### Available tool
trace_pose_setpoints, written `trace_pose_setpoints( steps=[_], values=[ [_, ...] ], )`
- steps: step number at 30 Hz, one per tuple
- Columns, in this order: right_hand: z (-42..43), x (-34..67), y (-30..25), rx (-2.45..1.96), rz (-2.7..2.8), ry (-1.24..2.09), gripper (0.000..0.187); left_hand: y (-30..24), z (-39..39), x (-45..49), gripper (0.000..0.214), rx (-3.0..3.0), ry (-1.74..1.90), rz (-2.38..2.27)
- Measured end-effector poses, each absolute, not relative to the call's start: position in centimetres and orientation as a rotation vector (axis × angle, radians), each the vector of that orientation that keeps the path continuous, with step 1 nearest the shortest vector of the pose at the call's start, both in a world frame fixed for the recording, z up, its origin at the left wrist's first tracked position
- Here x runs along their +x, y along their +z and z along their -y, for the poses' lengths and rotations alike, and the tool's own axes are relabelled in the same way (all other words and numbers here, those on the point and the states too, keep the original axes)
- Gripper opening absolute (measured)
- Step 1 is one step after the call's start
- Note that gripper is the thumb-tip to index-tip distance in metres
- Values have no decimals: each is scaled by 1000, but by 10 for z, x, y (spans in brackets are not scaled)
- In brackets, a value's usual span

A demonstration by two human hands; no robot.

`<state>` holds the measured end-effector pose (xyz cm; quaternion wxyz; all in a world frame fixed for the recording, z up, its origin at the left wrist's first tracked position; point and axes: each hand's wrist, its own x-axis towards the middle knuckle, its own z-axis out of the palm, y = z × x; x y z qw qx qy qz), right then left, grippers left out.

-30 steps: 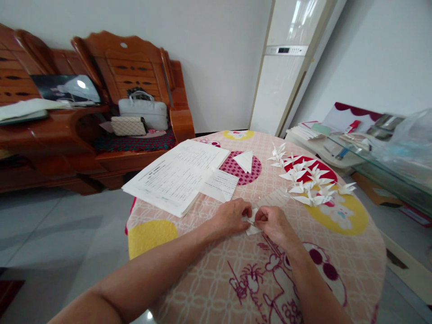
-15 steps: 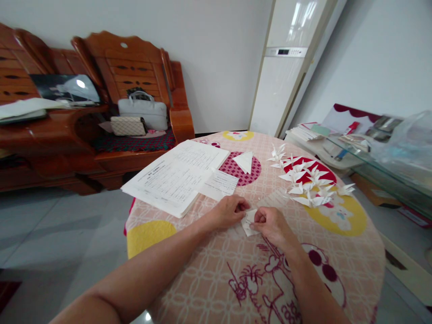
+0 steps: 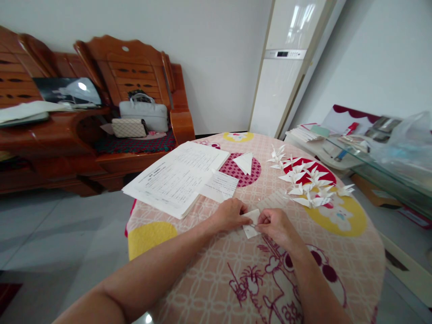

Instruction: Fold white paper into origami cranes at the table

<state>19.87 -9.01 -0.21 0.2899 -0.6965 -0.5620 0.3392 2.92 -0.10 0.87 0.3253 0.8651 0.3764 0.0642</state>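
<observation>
Viewed from the head camera, the left hand [image 3: 232,213] has changed position against the frame half a second earlier: its thumb, then drawn back at the upper left corner of the small folded paper [image 3: 250,231], now extends across onto the paper's left part. The paper's upper portion now shows as a pale strip slanting up toward the right, between the two hands. The right hand [image 3: 276,227] remains at the paper's right side, with only a slight shift. The book [image 3: 168,180], the printed slip [image 3: 220,185], the folded triangle [image 3: 245,163] and the paper cranes [image 3: 308,177] occupy the same places as before. The folded paper is situated on the tablecloth [image 3: 202,279], directly between the hands and in contact with both. State of the left hand: thumb laid on the paper, fingers curled; whether those fingers grip from the far side cannot be told. State of the right hand: thumb and forefinger brought together, pinching the paper at its right side. The book lies open beyond the left hand, with the printed slip at its right corner; the triangle lies farther back, and the cranes stand grouped beyond the right hand.
</observation>
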Motion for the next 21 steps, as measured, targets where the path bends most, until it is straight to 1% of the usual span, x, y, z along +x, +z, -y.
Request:
trace_pose_setpoints(
  steps=[4,9,14,18,21],
  values=[
    [91,213,-1,-1847,1389,870,18,7,-5,25,26,2050,215,-871],
    [91,220,-1,-1640,1216,930,33,2,-9,23,36,1728,333,-775],
    [90,202,1,-1403,1145,1214,24,3,-4,26,36,1647,361,-699],
    [89,198,0,-1390,1068,1227,15,1,-2,27,33,1583,349,-656],
    [90,203,1,-1459,1040,1191,10,-1,-2,26,31,1557,342,-650]
  ],
)
